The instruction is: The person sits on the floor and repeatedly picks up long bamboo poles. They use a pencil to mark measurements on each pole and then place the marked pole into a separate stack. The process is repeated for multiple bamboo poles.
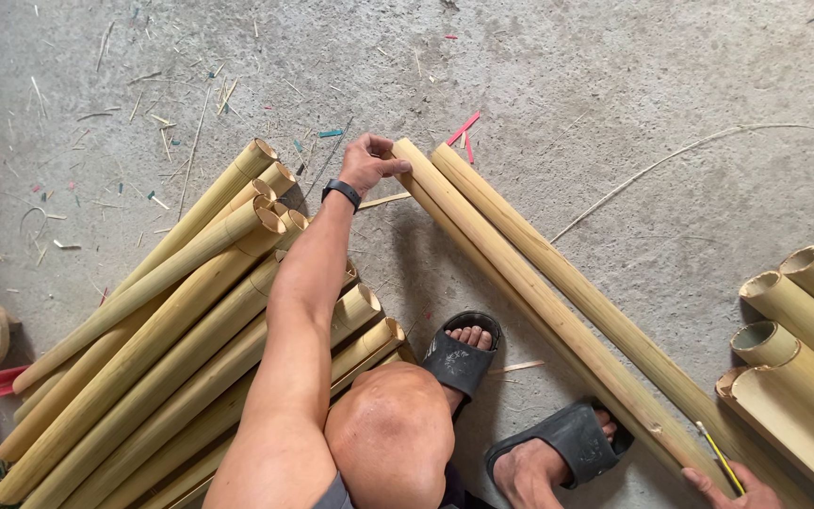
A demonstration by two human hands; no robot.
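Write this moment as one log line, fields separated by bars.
left hand: touches far end of bamboo pole | right hand: on near end, holds yellow pencil | bamboo pile: at left | floor: concrete

The left arm stretches forward and away from the body, nearly straight, bare from shoulder to wrist, with a black band around the wrist. The left hand (366,162) is at full reach, back of the hand up, fingers curled and pointing to the right, thumb tucked alongside them in a loose closed grip. The right hand (735,487) shows only at the bottom edge of the view, low and close to the body, fingers bent and pinched closed with the knuckles up; its arm is out of view.
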